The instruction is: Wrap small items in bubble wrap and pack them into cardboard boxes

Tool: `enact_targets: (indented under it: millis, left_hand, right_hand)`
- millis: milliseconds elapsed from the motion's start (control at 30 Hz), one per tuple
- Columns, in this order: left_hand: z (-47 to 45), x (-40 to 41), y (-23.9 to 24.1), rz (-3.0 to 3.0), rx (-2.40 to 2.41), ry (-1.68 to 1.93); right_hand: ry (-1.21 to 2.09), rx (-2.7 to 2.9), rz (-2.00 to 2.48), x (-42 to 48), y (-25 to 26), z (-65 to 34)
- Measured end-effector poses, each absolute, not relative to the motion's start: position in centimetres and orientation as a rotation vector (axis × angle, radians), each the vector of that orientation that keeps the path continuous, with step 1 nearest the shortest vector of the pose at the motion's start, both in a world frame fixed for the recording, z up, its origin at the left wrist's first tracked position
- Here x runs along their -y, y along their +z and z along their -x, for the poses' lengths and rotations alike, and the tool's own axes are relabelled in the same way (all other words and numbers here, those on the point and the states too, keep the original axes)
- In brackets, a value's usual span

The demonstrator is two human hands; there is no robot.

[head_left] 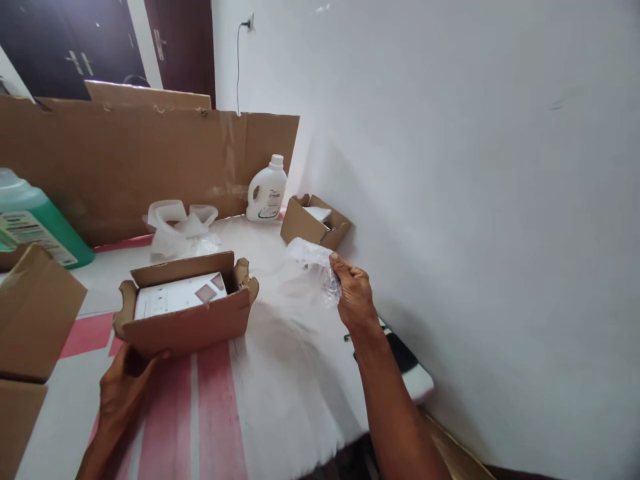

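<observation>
An open brown cardboard box (185,327) with its flaps up lies on the table; inside it is a flat white item (175,295) with small square marks. My left hand (123,393) grips the box at its near lower left corner. My right hand (353,293) is raised to the right of the box, fingers pinched on a piece of clear bubble wrap (313,257) that sticks up and left from it.
A white and pink cloth (280,393) covers the table. A small open carton (313,223) and a white jug (267,190) stand at the back by the wall. Crumpled plastic (177,230), a green bottle (30,223), a tall cardboard sheet (125,160) and another carton (30,333) lie left.
</observation>
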State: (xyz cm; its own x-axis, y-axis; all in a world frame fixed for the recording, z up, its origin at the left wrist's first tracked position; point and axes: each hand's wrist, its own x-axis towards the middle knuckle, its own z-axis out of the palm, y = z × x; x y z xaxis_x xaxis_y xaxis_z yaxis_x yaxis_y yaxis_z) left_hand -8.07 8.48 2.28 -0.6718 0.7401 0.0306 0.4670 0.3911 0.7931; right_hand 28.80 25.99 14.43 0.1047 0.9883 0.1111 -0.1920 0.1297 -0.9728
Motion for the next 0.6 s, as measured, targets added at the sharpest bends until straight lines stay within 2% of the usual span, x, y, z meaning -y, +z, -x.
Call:
enact_targets:
  millis: [100, 200, 333, 467, 600]
  left_hand:
    - [6.5, -9.1, 2.5, -1.067, -2.283, 1.178]
    - [4.2, -8.0, 3.0, -1.130, -2.247, 1.438]
    - [-0.3, -3.7, 4.9, -1.567, -2.301, 1.724]
    - [-5.1, -0.7, 7.0, -2.037, -2.017, 1.565]
    - [-7.2, -0.8, 6.8, -2.187, -1.883, 1.358]
  right_hand:
    - [1.237, 0.961, 1.055, -22.3, 15.4, -29.9]
    - [1.307, 0.918, 1.075, -19.0, 16.1, -30.9]
    - [1.305, 0.923, 1.108, -15.3, 16.9, -31.5]
    - [1.430, 0.976, 1.120, -12.2, 17.1, -30.0]
    - [1.591, 1.020, 1.093, -10.3, 16.5, -27.7]
